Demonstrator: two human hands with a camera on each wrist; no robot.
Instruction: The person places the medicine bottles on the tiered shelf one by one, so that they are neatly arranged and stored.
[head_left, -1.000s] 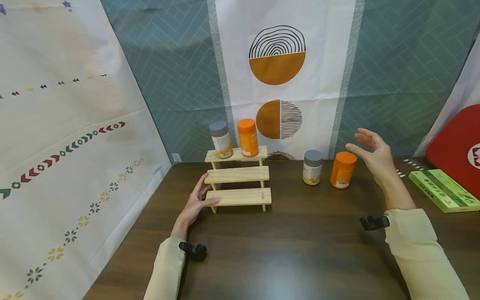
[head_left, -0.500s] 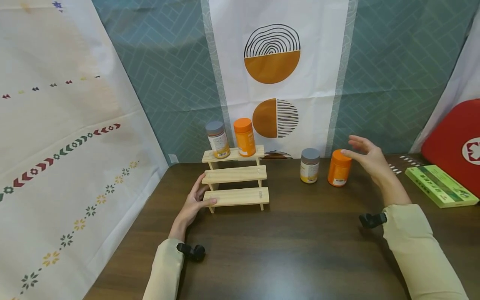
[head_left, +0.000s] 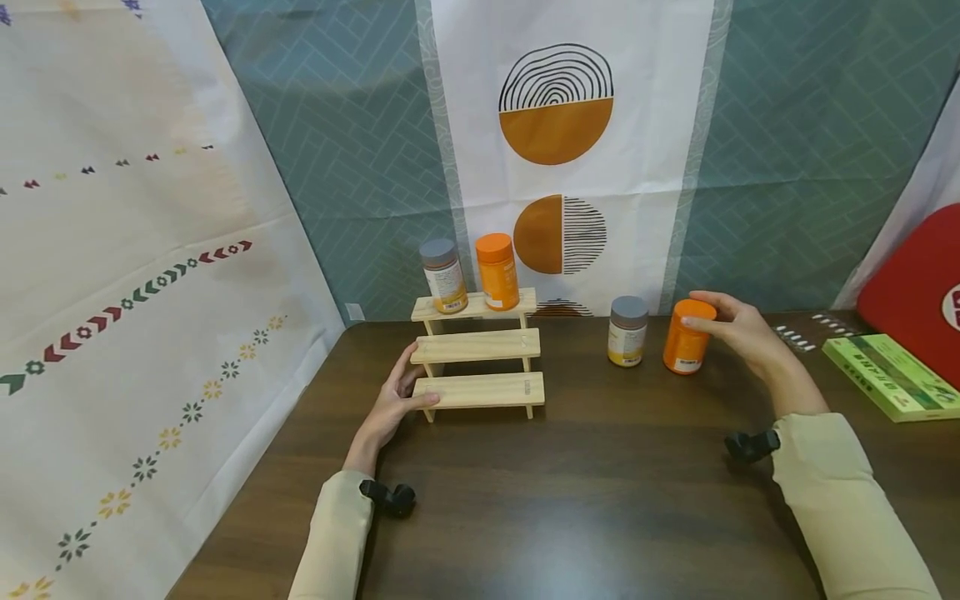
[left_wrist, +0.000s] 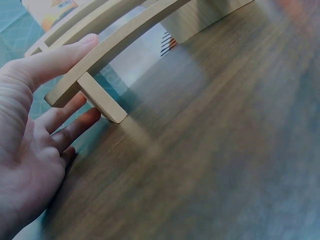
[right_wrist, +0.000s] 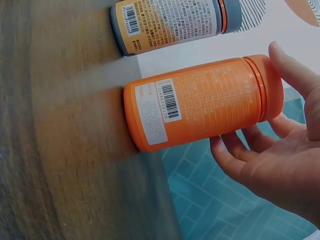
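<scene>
My left hand (head_left: 386,408) holds the left end of a three-step wooden display stand (head_left: 477,392). Its thumb lies on the lowest step, with the other fingers curled below and behind in the left wrist view. On the top step stand a grey-capped bottle (head_left: 447,282) and an orange bottle (head_left: 498,275). At the right, my right hand (head_left: 742,335) grips a second orange bottle (right_wrist: 200,102) around its cap, thumb in front and fingers behind. This bottle is upright on the table. Just left of it stands another grey-capped bottle (head_left: 626,340).
A green box (head_left: 892,379) lies right of my right hand, beside a red case (head_left: 918,292). White pill blister packs (head_left: 795,337) lie behind that hand. Patterned cloth (head_left: 585,167) hangs along the back edge of the dark wooden table (head_left: 555,500).
My right hand has lowered and moved left onto the orange bottle, its thumb and fingers closing around the cap. My left hand stays on the stand.
</scene>
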